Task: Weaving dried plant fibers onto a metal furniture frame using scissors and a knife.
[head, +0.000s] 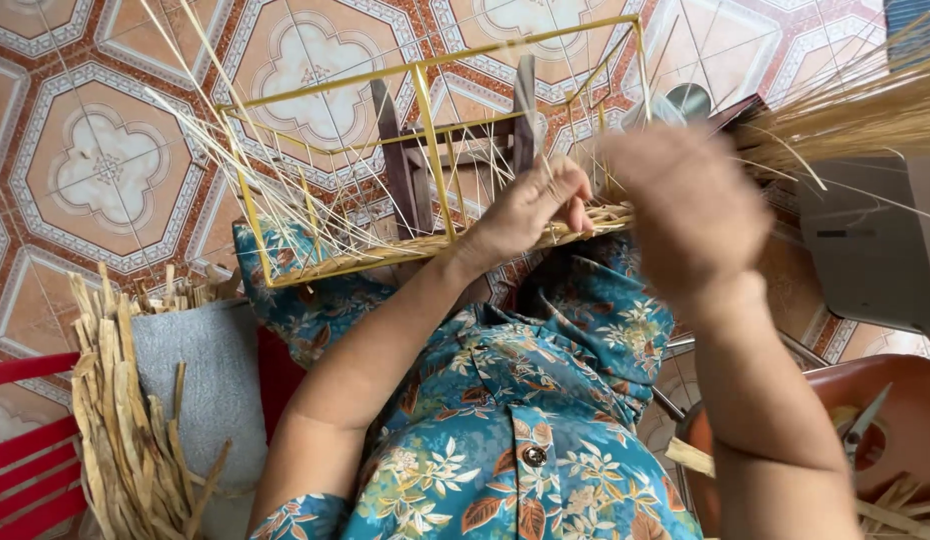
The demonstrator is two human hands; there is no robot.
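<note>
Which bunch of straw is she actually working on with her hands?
The woven strip along the yellow frame's near rail, under her left hand; the pile lower left and the bundle upper right lie untouched.

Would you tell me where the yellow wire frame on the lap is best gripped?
Probably the bare top rail of the yellow wire frame, from above on the far side: it is straight and free of fibre, while the near rail is wrapped in straw strands under the left hand.

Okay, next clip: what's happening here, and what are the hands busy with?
A seated person weaves pale straw onto a yellow wire frame resting on their lap. The left hand pinches strands against the woven bottom edge. The right hand is raised and blurred beside it, near a straw bundle. Dried strips lie at the left, and scissors sit in a bowl on the right.
</note>
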